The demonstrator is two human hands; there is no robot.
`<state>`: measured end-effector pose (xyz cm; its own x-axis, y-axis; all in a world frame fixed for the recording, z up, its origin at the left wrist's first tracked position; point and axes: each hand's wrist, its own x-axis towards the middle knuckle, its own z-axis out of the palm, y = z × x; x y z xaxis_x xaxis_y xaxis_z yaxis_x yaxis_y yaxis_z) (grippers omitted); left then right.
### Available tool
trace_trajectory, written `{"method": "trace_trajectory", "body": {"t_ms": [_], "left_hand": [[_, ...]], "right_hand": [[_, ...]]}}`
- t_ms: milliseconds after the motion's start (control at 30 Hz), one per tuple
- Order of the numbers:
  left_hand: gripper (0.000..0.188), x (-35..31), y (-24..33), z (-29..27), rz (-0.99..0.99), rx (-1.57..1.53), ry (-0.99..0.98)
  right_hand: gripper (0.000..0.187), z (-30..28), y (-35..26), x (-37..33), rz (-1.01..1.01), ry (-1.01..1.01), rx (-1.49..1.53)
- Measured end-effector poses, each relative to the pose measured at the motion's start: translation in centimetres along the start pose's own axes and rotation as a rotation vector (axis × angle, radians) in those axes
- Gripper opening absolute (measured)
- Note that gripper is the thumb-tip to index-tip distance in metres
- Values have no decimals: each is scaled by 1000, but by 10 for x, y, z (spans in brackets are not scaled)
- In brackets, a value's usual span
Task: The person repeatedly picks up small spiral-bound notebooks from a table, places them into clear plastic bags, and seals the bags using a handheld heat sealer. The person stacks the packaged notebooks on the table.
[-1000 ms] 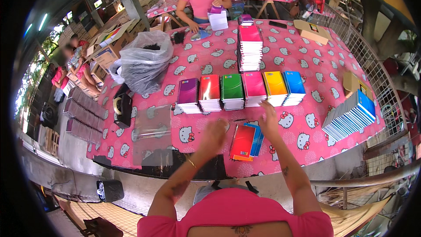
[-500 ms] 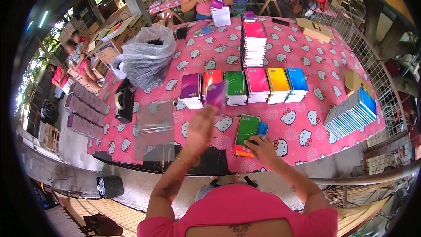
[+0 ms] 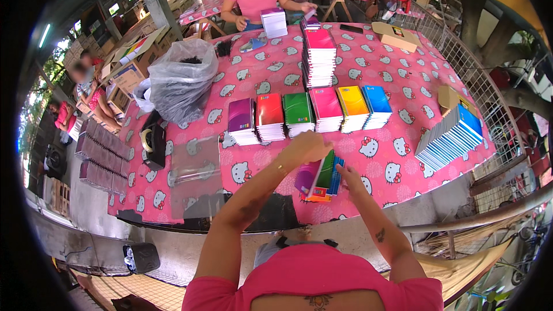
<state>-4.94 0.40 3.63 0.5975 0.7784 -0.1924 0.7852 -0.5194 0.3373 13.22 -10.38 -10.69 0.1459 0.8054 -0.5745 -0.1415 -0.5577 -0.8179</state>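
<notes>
The tabletop (image 3: 377,164) wears a smooth, slightly glossy pink covering printed with white cat faces. On its left slumps a bag (image 3: 181,86) of crinkled clear plastic, black tangled stuff showing through its mouth. Across the middle runs a row of six block-like stacks (image 3: 298,109), covers shiny purple, red, green, pink, yellow and blue from left to right, over white paper edges. Beyond it rises a taller, pink-topped stack (image 3: 319,60); far to the right, a blue-ended row (image 3: 449,138) leans like a ribbed wedge. A thin, clear sheet (image 3: 196,167) lies flat near the left, beside a black tape dispenser (image 3: 152,141). At the near middle sits a small, uneven pile (image 3: 326,170) of spiral-bound notebooks, green, blue, red and orange, the blue fanned rightward. The left hand (image 3: 311,145) grips the far end of a glossy purple notebook (image 3: 305,179), tilted at the pile's left; its fingertips are hidden. The right hand (image 3: 349,176), fingers loosely spread, touches the pile's right edge.
</notes>
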Motion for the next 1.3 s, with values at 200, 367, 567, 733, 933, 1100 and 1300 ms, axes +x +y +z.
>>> {"method": "trace_trajectory", "body": {"t_ms": [200, 367, 567, 733, 933, 1100, 1300], "left_hand": [[53, -21, -87, 137, -54, -370, 515], [56, -50, -79, 197, -139, -751, 346], [72, -200, -136, 99, 151, -424, 433], [69, -277, -214, 72, 637, -99, 689], [76, -349, -294, 73, 88, -1378, 670], [91, -348, -351, 126, -24, -1350, 621], [100, -341, -369, 131, -7, -1178, 585]], "right_hand": [[55, 13, -3, -12, -45, 39, -7], [42, 72, 10, 19, -175, -110, 143], [38, 142, -22, -27, 99, -468, 267], [39, 276, -14, -80, 246, -662, 376], [105, 400, 25, -94, -804, -679, 96], [115, 464, 76, -76, -799, -488, 10], [104, 471, 84, -74, -729, -455, 5]]}}
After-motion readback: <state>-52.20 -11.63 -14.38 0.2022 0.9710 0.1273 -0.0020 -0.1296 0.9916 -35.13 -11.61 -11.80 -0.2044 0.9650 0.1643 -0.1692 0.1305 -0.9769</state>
